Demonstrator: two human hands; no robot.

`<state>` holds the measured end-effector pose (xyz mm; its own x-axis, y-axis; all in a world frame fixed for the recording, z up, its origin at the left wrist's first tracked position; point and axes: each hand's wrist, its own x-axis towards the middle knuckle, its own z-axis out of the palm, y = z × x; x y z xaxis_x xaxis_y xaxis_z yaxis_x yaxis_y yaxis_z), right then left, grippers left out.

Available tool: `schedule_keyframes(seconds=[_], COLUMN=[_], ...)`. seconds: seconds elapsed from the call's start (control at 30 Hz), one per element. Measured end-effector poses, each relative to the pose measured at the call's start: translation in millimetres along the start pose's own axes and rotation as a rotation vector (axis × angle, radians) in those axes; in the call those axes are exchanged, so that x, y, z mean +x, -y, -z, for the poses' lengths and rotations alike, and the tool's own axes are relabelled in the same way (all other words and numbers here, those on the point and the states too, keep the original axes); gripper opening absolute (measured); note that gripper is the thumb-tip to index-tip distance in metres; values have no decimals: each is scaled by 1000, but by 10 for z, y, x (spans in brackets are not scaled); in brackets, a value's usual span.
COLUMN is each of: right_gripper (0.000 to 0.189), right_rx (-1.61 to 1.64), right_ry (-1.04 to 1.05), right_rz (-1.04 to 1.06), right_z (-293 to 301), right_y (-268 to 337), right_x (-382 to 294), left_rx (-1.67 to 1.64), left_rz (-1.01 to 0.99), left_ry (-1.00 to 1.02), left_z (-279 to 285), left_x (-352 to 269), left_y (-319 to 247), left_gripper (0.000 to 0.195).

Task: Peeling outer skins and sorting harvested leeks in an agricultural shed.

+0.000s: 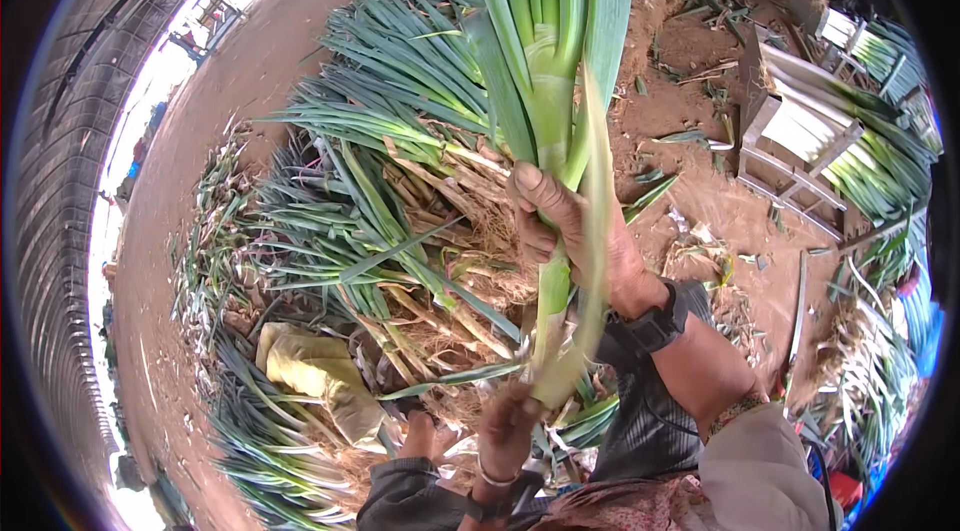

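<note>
A thick Welsh onion (553, 291) stands nearly upright before me, its green leaves reaching the top edge of the view. My right hand (559, 219) is wrapped around its upper stem, just below where the leaves spread. Low at the stem's base, my left hand (510, 422) is blurred, its fingers closed on a pale outer leaf (594, 253). That leaf bows away from the stem on the right side and is also blurred. The root end is hidden by my left hand.
Piles of Welsh onions (405, 73) with dry roots lie to the left, beside a yellowish cloth (322, 377). At the right, a wooden rack (795, 171) holds cleaned onions (862, 133). Leaf scraps (217, 231) litter the dirt floor (165, 291). More onions (862, 373) lie at lower right.
</note>
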<state>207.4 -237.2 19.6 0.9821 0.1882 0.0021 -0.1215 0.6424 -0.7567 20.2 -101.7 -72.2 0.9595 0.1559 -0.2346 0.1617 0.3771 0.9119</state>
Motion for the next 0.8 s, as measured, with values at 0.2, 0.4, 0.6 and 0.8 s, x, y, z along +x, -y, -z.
schedule_keyframes(seconds=[0.2, 0.4, 0.6, 0.8], right_gripper=[18, 20, 9, 17], right_rx=[-50, -130, -161, -172], right_ry=[90, 104, 12, -5], right_rz=[67, 207, 222, 265], right_z=[-159, -306, -182, -167], right_y=[-163, -194, -147, -322], right_x=[-103, -310, -179, -100], left_rx=[1155, 1400, 1444, 1005], left_rz=[203, 128, -74, -749], left_ry=[390, 398, 149, 9], left_z=[1029, 1692, 1573, -410], left_x=[-187, -185, 108, 879], left_y=[740, 1686, 744, -681], left_gripper=[20, 36, 29, 30])
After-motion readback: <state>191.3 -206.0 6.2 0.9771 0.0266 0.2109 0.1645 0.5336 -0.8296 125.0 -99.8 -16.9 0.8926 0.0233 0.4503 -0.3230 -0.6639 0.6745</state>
